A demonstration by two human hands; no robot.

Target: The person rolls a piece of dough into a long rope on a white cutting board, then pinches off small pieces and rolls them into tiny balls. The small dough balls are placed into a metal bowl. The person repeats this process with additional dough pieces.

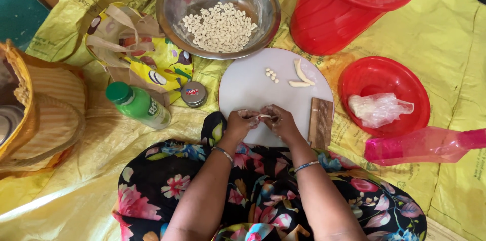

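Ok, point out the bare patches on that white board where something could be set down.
On the white board, the left half is bare, bordered by the small dough bits and the small tin. The upper right is taken by two dough strips; the near edge is crowded by the left hand and right hand.

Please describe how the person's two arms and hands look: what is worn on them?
Both forearms are bare, without sleeves. The left hand has a thin bangle at the wrist; the right hand has a thin bluish bangle. I cannot make out any rings.
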